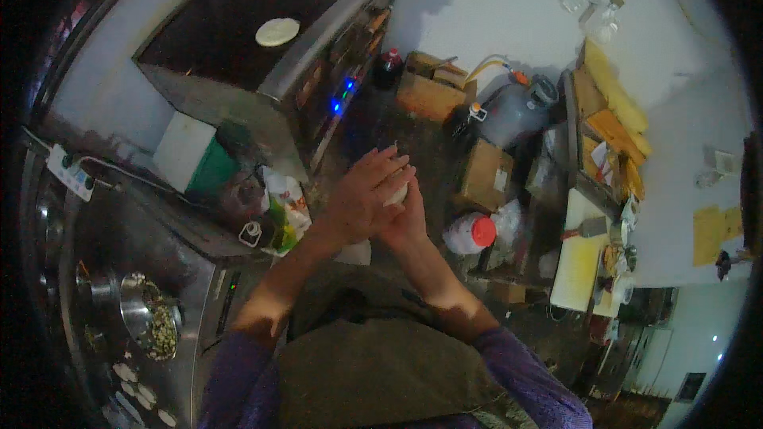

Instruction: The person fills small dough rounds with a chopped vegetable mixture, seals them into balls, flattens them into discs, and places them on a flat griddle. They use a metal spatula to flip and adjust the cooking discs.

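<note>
In front of my body, both hands are cupped around a pale, rounded piece that looks like dough [396, 190]. My left hand [363, 196] lies over its left side with the fingers stretched across. From below and the right, my right hand [409, 214] supports it. Much of the piece is hidden between the palms. A flat, round pale disc [278, 32] rests on the dark top of an appliance [226, 6] beyond my hands. At the lower left, a metal bowl [138, 304] is tipped beside chopped filling, and several pale flat pieces [143, 394] lie near it on the metal counter.
A gas cylinder [512, 116], cardboard boxes [487, 176] and a red-lidded plastic jar [471, 232] stand at the right. Farther right, a cleaver [590, 227] lies on a pale cutting board [575, 262]. A power strip [70, 173] is at the far left.
</note>
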